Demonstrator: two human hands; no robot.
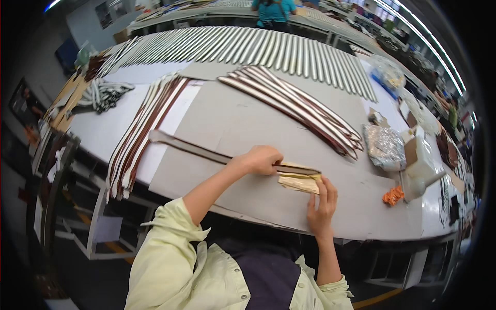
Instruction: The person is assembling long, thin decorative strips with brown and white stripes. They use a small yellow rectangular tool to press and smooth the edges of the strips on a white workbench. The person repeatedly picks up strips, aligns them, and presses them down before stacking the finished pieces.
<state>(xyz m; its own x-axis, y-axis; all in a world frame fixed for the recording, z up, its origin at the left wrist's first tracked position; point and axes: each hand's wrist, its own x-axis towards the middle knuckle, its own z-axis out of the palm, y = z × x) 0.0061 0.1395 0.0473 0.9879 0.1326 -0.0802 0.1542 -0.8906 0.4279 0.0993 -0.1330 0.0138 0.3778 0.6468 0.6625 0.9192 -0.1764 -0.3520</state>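
Note:
A long, flat brown-edged strap with a greyish middle lies slantwise across the table in front of me. My left hand is closed on it toward its right end, fingers curled and pressed down. Under and beside that end is a pale yellow, shiny sheet-like piece, perhaps paper or film. My right hand grips the right edge of this piece, fingers at the strap's tip and thumb below. How far the strap and the yellow piece overlap is partly hidden by my fingers.
Brown-and-white straps lie bundled at left; another pile sits beyond my hands. Pale strips line the far side. At right are a plastic-wrapped packet, a white container and an orange crumpled piece. A person stands beyond.

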